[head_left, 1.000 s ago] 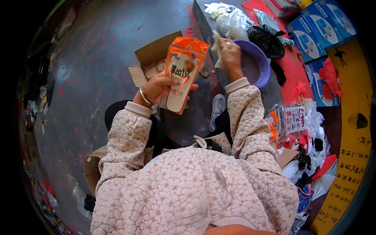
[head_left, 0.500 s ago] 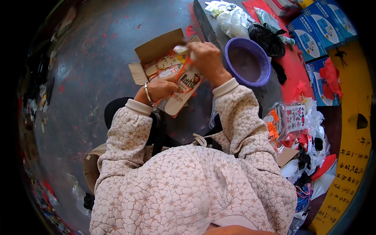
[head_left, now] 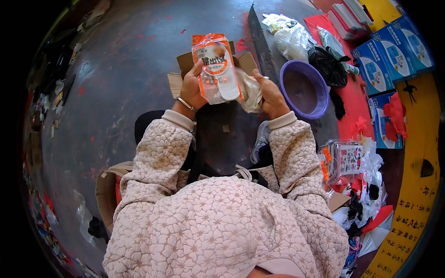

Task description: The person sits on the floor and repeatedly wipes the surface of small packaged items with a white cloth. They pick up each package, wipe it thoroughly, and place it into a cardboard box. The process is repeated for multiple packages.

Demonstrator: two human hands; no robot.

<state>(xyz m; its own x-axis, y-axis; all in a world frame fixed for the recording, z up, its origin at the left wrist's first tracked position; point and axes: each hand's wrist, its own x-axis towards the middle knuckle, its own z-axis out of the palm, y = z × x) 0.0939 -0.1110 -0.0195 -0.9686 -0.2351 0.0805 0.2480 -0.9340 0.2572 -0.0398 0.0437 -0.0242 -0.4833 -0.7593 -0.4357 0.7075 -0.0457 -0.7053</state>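
Note:
My left hand (head_left: pixel 191 88) is closed on the left edge of a flat orange-and-white insole packet (head_left: pixel 214 72), its thumb on the front. Through the clear lower part of the packet, the pale rounded end of an insole (head_left: pixel 227 89) shows. My right hand (head_left: pixel 272 96) pinches a crumpled off-white cloth (head_left: pixel 251 95), which hangs against the packet's right edge. Behind the packet stands an opened cardboard box (head_left: pixel 248 61) with its flaps spread; the packet hides most of its inside.
To the right of my right hand sits a purple basin (head_left: pixel 326 90) with murky liquid. Plastic bags (head_left: pixel 293 41), a black bag (head_left: pixel 328 65) and blue boxes (head_left: pixel 376 72) lie beyond it. Packaged goods (head_left: pixel 347 160) are piled at the right, and another cardboard box (head_left: pixel 105 194) stands by my left side.
The packet has turned its front more squarely toward me and moved up over the box. My right hand has moved down and right, and the cloth in it now shows plainly.

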